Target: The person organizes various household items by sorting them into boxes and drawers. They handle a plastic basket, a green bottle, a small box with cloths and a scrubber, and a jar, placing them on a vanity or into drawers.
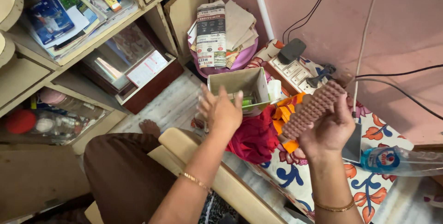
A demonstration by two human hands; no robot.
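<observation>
Your left hand [220, 111] is spread wide and holds nothing, right by the small open box [237, 85] on the flowery bed [369, 178]. Your right hand [328, 129] grips a brown pill strip [311, 108], not yet in the box.

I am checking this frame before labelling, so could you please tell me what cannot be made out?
Head view:
- Box contents: hidden by the blurred left hand.
- Blister strip: lower end covered by the right hand.
- Bottle: cut off by the right edge.

Home room: cluttered shelves [69, 25], floral bedsheet [369, 178]
</observation>
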